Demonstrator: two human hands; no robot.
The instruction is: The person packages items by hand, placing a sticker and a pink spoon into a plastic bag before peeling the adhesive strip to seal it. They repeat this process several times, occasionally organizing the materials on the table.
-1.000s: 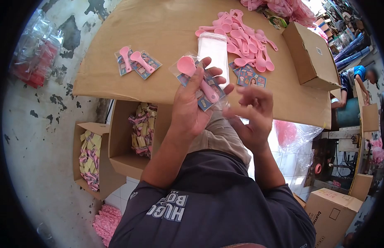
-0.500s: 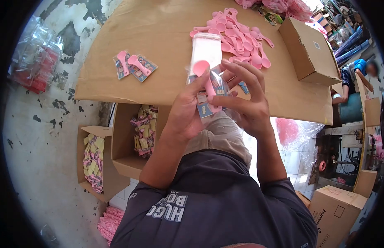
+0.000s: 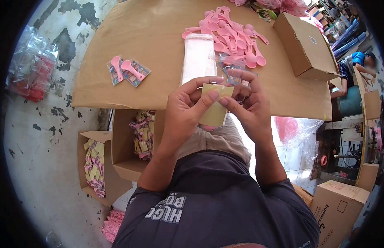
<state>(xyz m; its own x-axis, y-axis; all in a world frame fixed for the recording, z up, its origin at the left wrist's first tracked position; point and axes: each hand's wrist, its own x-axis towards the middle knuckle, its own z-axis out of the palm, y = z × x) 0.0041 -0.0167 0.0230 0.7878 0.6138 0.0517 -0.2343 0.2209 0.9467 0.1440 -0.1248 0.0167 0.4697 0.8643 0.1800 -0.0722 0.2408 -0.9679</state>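
Between my hands is a bagged pink spoon with a card (image 3: 213, 114), its plain yellowish back facing up. A bit of pink shows at its lower end. My left hand (image 3: 186, 107) grips the left side, thumb pressed on the yellow back. My right hand (image 3: 250, 108) pinches the upper right edge with thumb and fingers, near the clear plastic of the bag. Just beyond lies a stack of clear plastic bags (image 3: 197, 58). Printed cards (image 3: 246, 77) lie behind my right fingers, partly hidden. Farther back is a heap of pink spoons (image 3: 237, 35).
Two packed spoons (image 3: 126, 71) lie on the left of the cardboard-covered table (image 3: 159, 41). A cardboard box (image 3: 305, 47) stands at the right. Below the table's left edge, open boxes (image 3: 94, 167) hold several packed spoons. Another person (image 3: 352, 68) sits far right.
The packet has been turned over, from spoon side up to yellow back up. Both hands have come together at its upper edge, and the cards behind are now more exposed.
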